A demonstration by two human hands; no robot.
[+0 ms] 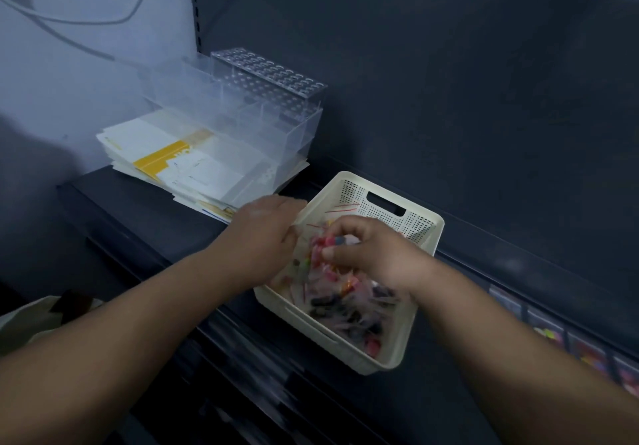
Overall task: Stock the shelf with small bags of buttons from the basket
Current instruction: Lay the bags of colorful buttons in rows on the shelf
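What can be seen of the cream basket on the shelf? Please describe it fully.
The basket looks like cream plastic. It is rectangular, with perforated walls and a handle slot in its far wall. It stands upright on the dark shelf, turned at an angle, to the right of a paper stack. Small clear bags of buttons fill it. The right hand reaches inside and pinches some bags; the left hand is at its left rim, contact unclear.
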